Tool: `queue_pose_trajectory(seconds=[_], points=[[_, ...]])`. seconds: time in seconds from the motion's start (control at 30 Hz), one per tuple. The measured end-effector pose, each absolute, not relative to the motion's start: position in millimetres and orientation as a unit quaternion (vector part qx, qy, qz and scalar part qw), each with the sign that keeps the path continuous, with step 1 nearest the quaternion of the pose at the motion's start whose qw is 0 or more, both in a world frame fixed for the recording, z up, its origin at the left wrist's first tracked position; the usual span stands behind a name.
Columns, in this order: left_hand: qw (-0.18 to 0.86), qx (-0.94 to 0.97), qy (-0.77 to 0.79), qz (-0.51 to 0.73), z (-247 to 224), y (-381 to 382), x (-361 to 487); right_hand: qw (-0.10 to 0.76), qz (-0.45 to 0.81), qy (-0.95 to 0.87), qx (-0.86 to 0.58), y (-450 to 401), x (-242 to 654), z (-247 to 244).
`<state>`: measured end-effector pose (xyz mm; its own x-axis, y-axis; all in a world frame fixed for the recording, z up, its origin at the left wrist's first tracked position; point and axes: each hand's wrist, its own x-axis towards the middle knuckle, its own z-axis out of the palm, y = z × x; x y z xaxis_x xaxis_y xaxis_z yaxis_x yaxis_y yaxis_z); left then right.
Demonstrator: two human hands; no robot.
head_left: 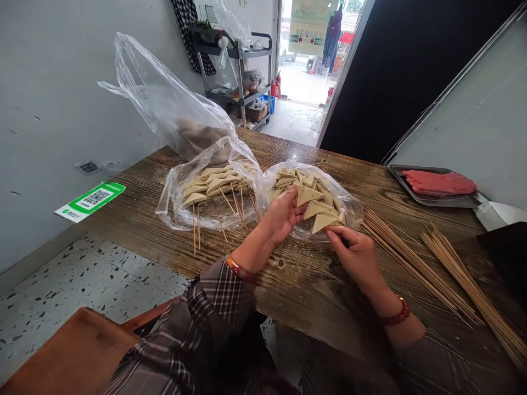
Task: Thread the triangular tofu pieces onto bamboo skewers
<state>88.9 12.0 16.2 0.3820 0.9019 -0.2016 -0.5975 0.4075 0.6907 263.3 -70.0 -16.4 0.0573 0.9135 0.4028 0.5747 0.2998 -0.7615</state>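
Observation:
My left hand is closed on a pale triangular tofu-like piece, its thumb and fingers at the edge. Two more such triangles sit below it in a row, apparently on one skewer. My right hand pinches at the lower end of this row; the stick itself is mostly hidden by the fingers. Behind both hands, an open clear plastic bag holds many loose triangles. Left of it, another clear bag carries stacked skewered triangles, their bare sticks pointing towards me.
Two bundles of bamboo skewers lie on the wooden table at right. Beyond them is a dark tray with a reddish-pink slab. A tall plastic bag stands back left, near a QR-code card. A cart stands behind.

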Motion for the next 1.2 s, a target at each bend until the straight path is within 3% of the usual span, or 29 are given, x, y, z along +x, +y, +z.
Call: queue_pose_trajectory(seconds=[0.83, 0.9, 1.07, 1.2], points=[[0.77, 0.325, 0.3, 0.46, 14.1, 9.4, 94.0, 0.464, 0.147, -0.671, -0.559, -63.9, 268.2, -18.2], [0.769, 0.321, 0.301, 0.464, 15.8, 10.3, 91.9, 0.474, 0.183, -0.639, -0.577, -63.4, 270.6, -16.3], [0.739, 0.302, 0.332, 0.503, 18.8, 12.3, 87.4, 0.526, 0.421, -0.517, -0.528, -61.1, 270.8, -11.4], [0.72, 0.284, 0.344, 0.532, 18.0, 14.5, 87.3, 0.544, 0.502, -0.465, -0.486, -60.0, 267.9, -8.1]])
